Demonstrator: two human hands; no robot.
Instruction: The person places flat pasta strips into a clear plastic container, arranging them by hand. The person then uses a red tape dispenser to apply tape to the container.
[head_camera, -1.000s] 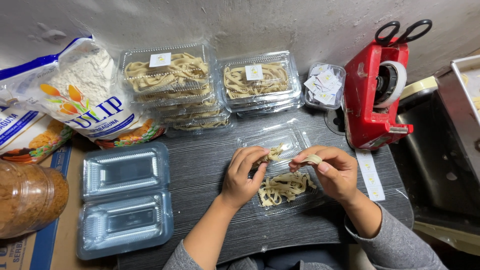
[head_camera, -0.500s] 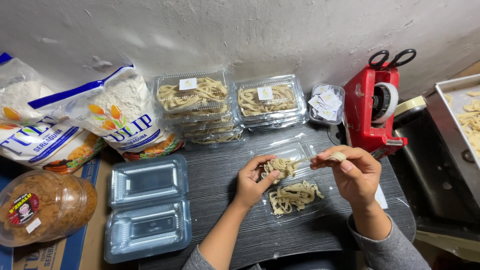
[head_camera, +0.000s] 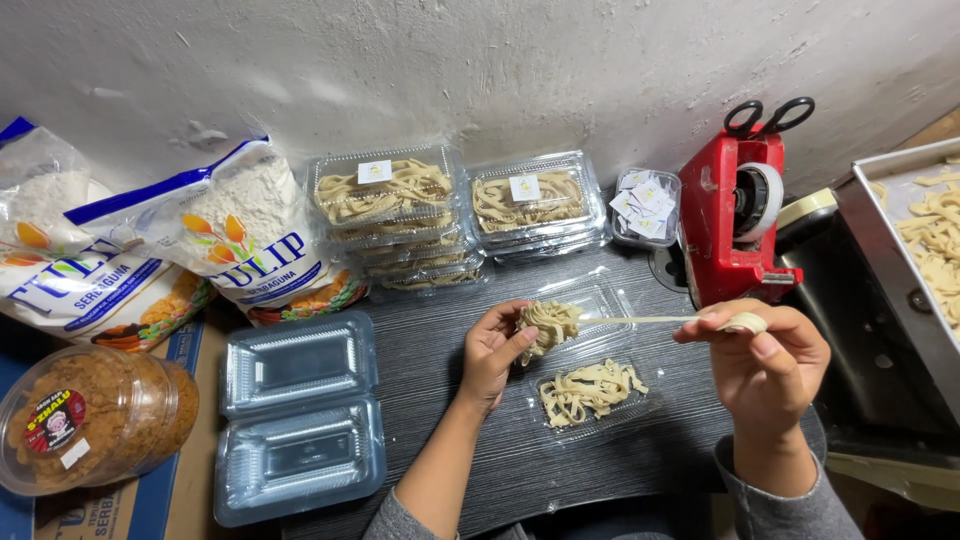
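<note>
A pale dough strip (head_camera: 640, 320) stretches above the open clear container (head_camera: 600, 385) on the dark worktop (head_camera: 440, 330): your left hand (head_camera: 495, 350) grasps its coiled bundle, your right hand (head_camera: 765, 365) pinches the far end beside the red tape dispenser (head_camera: 735, 225).

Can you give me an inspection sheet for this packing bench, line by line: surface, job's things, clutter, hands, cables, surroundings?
Surface: dark wood-grain table, partly covered.
Job's things: open clear tray holding pale dough strips; a bundle of strips with one long strip stretched out from it.
Clutter: two stacks of filled lidded trays, empty hinged tray, two flour bags, jar of brown crumbs, small tub of labels, red tape dispenser with scissors on top.
Hands: left hand pinches the bundle; right hand holds the strip's far end.
Cables: nothing seen.
Surroundings: rough white wall; metal tray of strips at the right.
</note>
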